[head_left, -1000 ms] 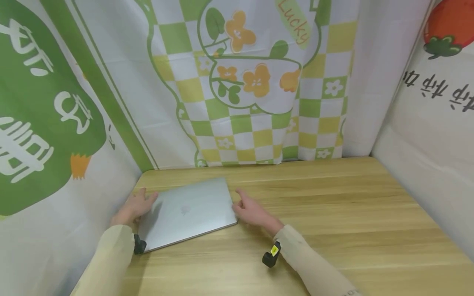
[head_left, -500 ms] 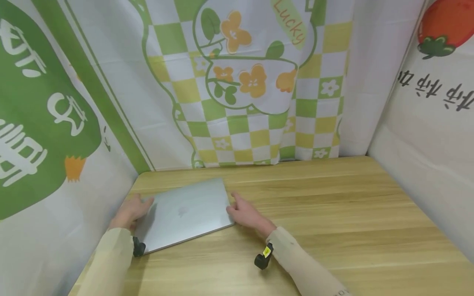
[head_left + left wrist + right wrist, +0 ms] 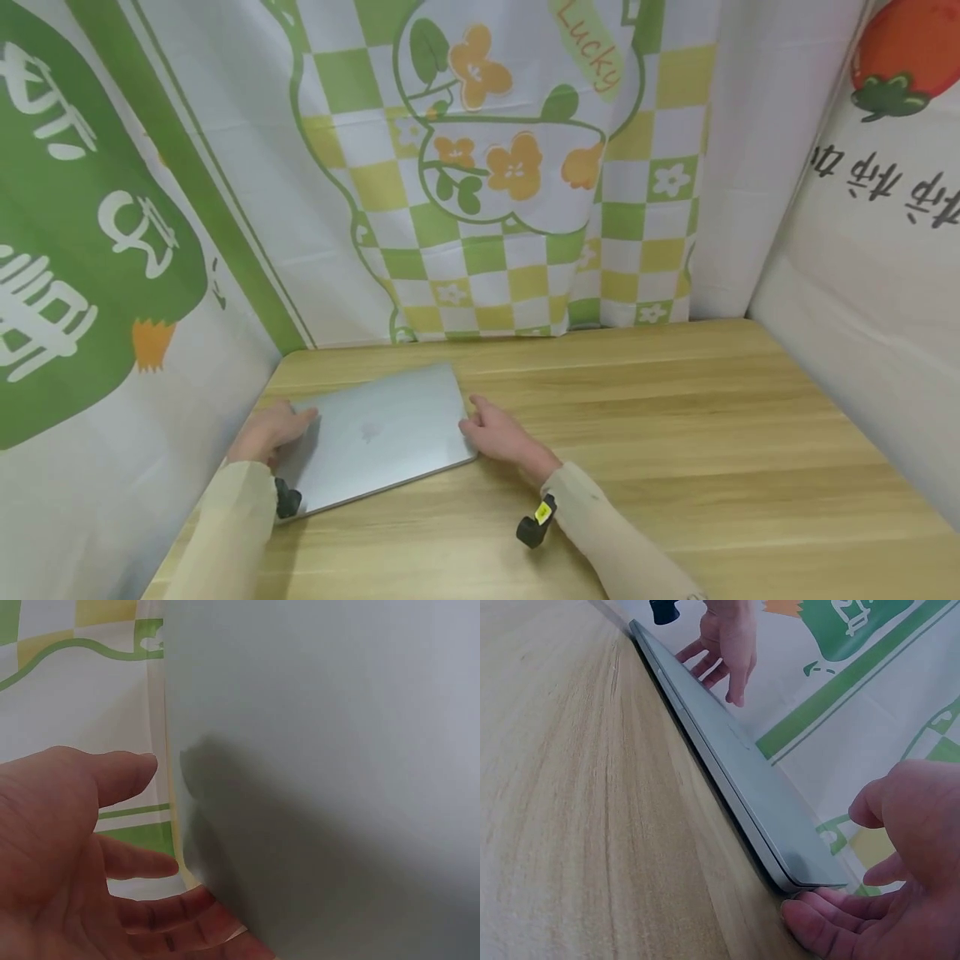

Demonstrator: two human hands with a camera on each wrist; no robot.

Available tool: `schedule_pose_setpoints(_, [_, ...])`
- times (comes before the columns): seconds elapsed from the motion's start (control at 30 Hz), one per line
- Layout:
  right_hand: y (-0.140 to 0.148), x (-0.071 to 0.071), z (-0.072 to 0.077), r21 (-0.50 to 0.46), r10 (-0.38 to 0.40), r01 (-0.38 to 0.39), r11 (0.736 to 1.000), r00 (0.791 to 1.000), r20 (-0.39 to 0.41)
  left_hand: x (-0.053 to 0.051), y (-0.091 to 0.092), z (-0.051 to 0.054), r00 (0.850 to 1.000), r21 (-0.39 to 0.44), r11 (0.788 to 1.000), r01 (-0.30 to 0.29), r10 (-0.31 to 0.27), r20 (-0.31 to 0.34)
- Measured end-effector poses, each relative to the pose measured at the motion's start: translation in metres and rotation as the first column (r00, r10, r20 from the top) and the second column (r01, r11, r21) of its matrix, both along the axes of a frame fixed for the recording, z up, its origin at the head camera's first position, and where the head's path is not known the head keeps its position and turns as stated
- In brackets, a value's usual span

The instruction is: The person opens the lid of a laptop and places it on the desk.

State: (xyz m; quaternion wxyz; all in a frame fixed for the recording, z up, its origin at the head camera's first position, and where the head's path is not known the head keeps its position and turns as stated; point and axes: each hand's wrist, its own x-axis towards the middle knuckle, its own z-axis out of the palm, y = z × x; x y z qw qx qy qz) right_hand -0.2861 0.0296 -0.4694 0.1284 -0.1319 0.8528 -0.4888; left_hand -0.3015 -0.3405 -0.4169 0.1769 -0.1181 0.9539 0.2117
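Your closed laptop [image 3: 382, 437] lies askew at lower left of the head view, on the table [image 3: 690, 433]. Your left hand [image 3: 270, 431] and right hand [image 3: 501, 432] flank it, fingers loosely bent at its edges, thumbs raised, neither gripping it. For a steady hold, best set fingertips evenly beneath both sides, then press both thumbs down together.
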Motion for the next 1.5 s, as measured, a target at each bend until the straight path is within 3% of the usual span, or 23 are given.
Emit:
schedule_pose_setpoints(0.23, [-0.002,0.001,-0.001,0.024,0.011,-0.011,1.0,1.0,0.011,0.004,-0.002,-0.003,1.0,0.005,1.0,0.002,-0.002,-0.003])
schedule_pose_setpoints(0.4, [-0.004,-0.003,-0.001,0.044,0.014,-0.014,0.999,1.0,-0.003,0.001,-0.006,-0.002,0.999,0.0,0.999,0.032,-0.032,-0.02])
schedule_pose_setpoints(0.67, [-0.003,-0.005,-0.002,0.041,0.032,-0.033,0.999,0.999,0.033,0.008,-0.012,-0.009,1.0,0.054,0.999,-0.008,0.009,-0.026])
schedule_pose_setpoints(1.07, [0.002,-0.011,0.002,0.018,-0.075,0.074,0.997,0.995,0.06,0.001,-0.003,-0.009,0.999,-0.004,1.0,0.004,-0.005,-0.04])
schedule_pose_setpoints(1.5, [0.024,-0.02,-0.002,-0.081,-0.093,0.109,0.991,0.979,0.179,0.003,0.007,-0.008,0.999,0.147,0.988,0.037,-0.037,-0.002])
